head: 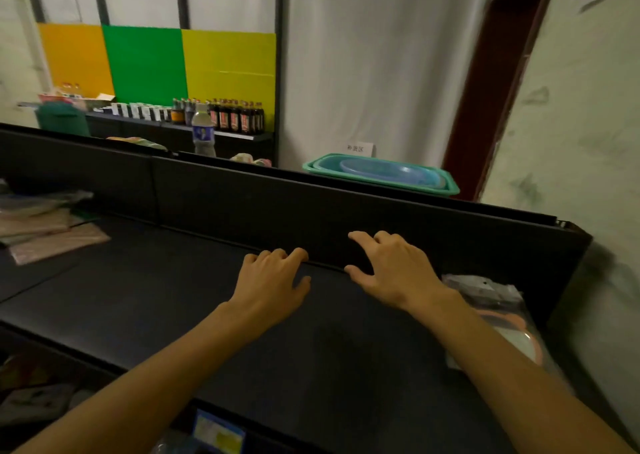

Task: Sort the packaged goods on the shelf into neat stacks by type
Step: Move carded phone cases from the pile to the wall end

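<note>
Both hands reach over the black shelf (214, 301) toward its back panel. My left hand (272, 282) rests palm down with fingers curled at the seam where shelf meets panel, holding nothing. My right hand (391, 266) hovers beside it, fingers spread and empty. A stack of clear-wrapped packages (498, 318) lies at the shelf's right end, partly hidden behind my right forearm. A looser pile of flat clear packages (45, 225) sits at the far left end.
The shelf's black back panel (311, 197) rises just beyond my fingers. Behind it stand a water bottle (202, 129), teal basins (381, 173) and another shelf with dark bottles (235, 116). Lower shelves hold packaged goods (218, 433). A wall runs along the right.
</note>
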A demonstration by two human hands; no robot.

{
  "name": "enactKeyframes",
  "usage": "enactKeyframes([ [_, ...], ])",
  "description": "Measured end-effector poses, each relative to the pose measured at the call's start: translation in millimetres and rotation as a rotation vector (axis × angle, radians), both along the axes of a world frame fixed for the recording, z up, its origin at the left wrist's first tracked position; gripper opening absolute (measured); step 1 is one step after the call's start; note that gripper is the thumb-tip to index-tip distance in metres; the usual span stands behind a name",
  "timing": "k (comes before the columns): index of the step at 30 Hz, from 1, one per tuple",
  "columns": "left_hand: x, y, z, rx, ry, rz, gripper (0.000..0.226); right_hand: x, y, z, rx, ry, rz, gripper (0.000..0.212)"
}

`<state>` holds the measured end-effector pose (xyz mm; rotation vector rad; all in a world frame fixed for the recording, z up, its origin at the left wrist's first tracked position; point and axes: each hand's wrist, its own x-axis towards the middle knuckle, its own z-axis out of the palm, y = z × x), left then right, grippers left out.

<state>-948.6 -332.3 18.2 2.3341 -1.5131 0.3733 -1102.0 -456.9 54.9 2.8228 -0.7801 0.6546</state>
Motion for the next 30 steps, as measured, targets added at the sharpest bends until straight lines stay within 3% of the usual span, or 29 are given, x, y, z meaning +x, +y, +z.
enactKeyframes([
  [18,274.4,255.4,-8.4,-0.09,0.058,0.09,0.044,271.9,222.1,-20.8,0.035,0.084,0.066,0.064],
  [30,408.9,357.5,-3.5,-0.117,0.093,0.215,0.041,410.3,281.4,-22.2,0.057,0.128,0.094,0.064],
])
